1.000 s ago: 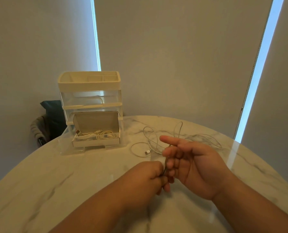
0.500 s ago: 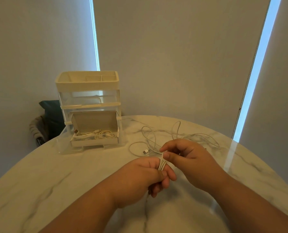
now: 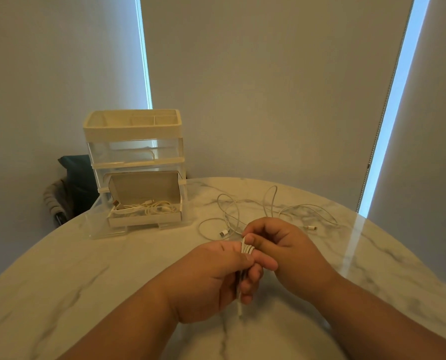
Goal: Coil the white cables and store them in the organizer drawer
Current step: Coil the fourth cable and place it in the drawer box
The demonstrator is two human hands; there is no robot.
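Currently: left hand (image 3: 216, 276) fisted round several wraps of white cable (image 3: 246, 248), loops over the forefinger, short tail hanging below the fist. Right hand (image 3: 286, 255) is touching it from the right, thumb and fingers pinching the same cable at the wraps. Just beyond the grip, loose cables (image 3: 276, 203) sprawl on the marble table (image 3: 86, 281), connectors lying flat. Farther out, up-left of the grip: organizer (image 3: 133, 131), bottom drawer (image 3: 143, 219) pulled open, stored cables (image 3: 149, 207) bundled inside.
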